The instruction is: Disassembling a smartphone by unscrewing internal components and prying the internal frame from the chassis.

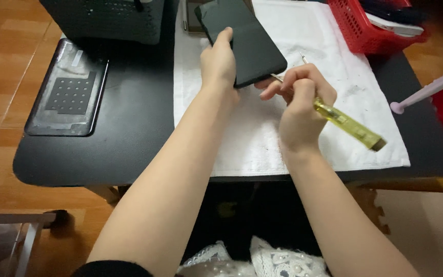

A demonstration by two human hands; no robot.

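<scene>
Nearest, the right hand (pixel 299 105) is closed around a yellow-handled screwdriver (pixel 345 123), its thin shaft running up under the fingers toward the dark phone (pixel 247 41). The left hand (pixel 219 64) grips that phone by its near left edge, holding it tilted above the white towel (pixel 262 138), which covers the middle and right of the black table (pixel 129 133). Near the table's left edge lies a dark phone back cover (pixel 67 90). At the far right corner sits a red basket (pixel 365 31), and at the far left a black crate (pixel 106 18)
</scene>
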